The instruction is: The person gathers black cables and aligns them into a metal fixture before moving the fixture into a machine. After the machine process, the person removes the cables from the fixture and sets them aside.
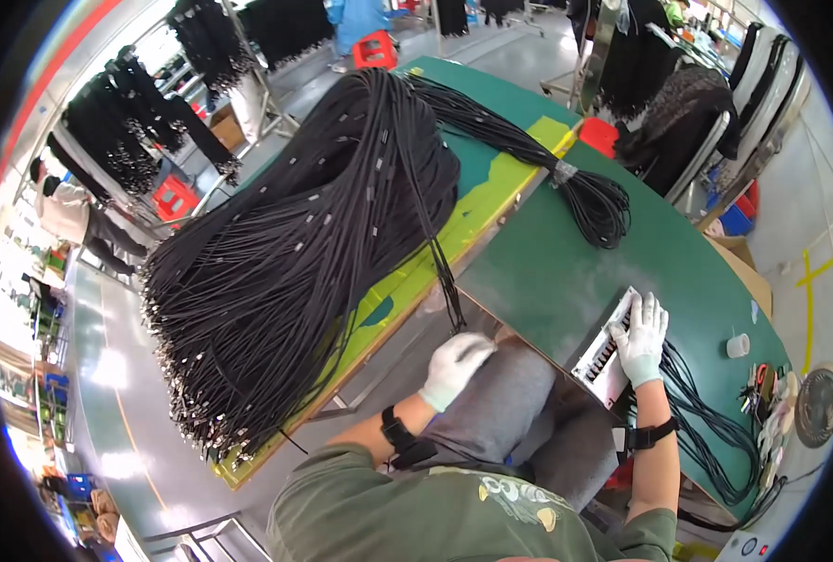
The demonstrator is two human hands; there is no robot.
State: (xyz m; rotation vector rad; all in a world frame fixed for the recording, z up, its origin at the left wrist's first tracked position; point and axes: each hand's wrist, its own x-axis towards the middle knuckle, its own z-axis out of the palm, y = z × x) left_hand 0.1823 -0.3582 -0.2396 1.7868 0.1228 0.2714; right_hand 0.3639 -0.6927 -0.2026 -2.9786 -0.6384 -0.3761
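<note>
My left hand (459, 368), in a white glove, is over my lap beside the table edge, its fingers curled together. A thin strand of black cables (447, 286) hangs from the big pile and ends at this hand; whether the fingers grip it is hidden. My right hand (640, 342), gloved too, lies with fingers stretched out on the far right part of a pale slotted fixture (599, 359). Dark cable ends sit in a row in its slots. From beside the fixture, loose black cables (716, 431) trail right across the green table.
A large heap of black cables (332, 206) covers the yellow-edged table (491, 201) at left. One tied bundle (595, 201) lies on the green tabletop (548, 272). At right are a small white cup (737, 346), hand tools (763, 389) and a round fan (818, 407).
</note>
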